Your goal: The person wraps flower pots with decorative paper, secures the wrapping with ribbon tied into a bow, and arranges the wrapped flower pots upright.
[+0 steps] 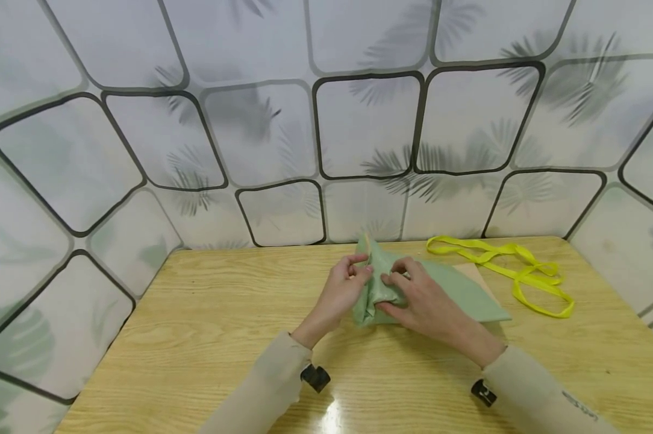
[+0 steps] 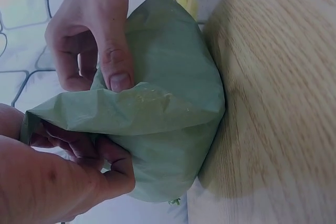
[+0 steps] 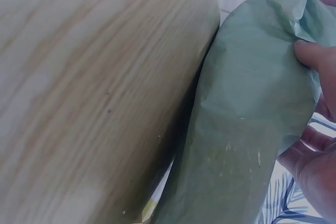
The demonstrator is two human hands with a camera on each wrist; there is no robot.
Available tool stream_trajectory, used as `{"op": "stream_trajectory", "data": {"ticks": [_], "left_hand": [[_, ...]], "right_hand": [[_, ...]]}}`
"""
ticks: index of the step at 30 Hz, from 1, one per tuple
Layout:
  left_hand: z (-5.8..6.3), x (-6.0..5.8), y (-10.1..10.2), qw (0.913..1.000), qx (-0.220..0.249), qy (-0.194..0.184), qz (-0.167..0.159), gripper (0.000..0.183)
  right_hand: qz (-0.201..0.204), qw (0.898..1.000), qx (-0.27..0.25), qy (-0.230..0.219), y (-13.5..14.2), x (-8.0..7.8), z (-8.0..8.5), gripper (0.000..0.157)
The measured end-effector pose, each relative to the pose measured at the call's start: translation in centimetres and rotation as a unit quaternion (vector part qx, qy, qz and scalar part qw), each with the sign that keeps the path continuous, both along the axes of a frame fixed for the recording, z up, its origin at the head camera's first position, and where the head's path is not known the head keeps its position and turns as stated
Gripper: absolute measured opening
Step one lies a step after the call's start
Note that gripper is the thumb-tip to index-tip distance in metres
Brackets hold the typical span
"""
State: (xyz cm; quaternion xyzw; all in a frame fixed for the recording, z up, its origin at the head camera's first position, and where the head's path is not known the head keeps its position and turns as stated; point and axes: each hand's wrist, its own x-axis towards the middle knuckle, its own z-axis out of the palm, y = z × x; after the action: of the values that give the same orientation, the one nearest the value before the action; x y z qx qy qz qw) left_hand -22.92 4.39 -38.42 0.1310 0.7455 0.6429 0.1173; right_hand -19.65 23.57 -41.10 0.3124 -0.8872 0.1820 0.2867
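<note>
I saw the green wrapper [image 1: 462,292], lower centre of frame, bunched on the table [image 1: 212,313] | left grip [image 1: 341,289] pinching its edge | right grip [image 1: 425,298] pinching its fold | yellow ribbon [image 1: 526,273] lay right of centre

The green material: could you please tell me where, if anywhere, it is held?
The left hand and right hand hold the green material by its folded end.

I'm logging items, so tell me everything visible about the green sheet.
The green sheet is pale, thin and slightly shiny, like paper or film, with light flecks. Its left end is folded and creased; the right tapers to a corner. It rests on the table, a beige patch at its far edge. The left hand and right hand grip the folded end.
</note>
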Motion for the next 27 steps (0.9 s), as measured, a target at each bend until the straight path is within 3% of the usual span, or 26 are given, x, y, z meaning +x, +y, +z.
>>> {"op": "stream_trajectory", "data": {"ticks": [11,18,27], "left_hand": [[0.15,0.04,0.26,0.9998,-0.016,-0.006,-0.009,0.042],[0.31,-0.05,0.27,0.9996,-0.017,-0.012,-0.017,0.043],[0.31,-0.20,-0.04,0.9984,-0.032,-0.018,-0.044,0.044]], "right_hand": [[0.005,1.000,-0.020,-0.008,0.13,0.21,0.06,0.047],[0.006,0.996,-0.051,-0.074,0.60,0.57,0.61,0.045],[0.011,0.988,-0.094,-0.122,0.86,0.73,0.89,0.033]]}}
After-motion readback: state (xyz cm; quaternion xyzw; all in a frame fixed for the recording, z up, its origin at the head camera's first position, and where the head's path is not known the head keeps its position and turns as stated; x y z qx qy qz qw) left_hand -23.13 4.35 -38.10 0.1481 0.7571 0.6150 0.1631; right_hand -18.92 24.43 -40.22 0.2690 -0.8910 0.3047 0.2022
